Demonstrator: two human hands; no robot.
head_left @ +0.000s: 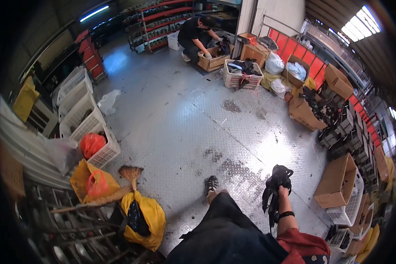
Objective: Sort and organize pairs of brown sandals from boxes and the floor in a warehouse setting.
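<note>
Grey diamond-patterned metal flooring (163,123) spread beneath the person's right hand (284,192), whose grip was clamped on a limp black bundle of strap-like strips (277,177). Most of it bulged beyond the grip; loose lengths hung along the hand's left side, well apart from an open brown cardboard box (329,192).

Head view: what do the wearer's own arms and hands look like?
The right hand looks ungloved. A black band circles its wrist, and a red sleeve with a dark, pale-spotted part sits higher up. The left arm and hand are out of view.
</note>
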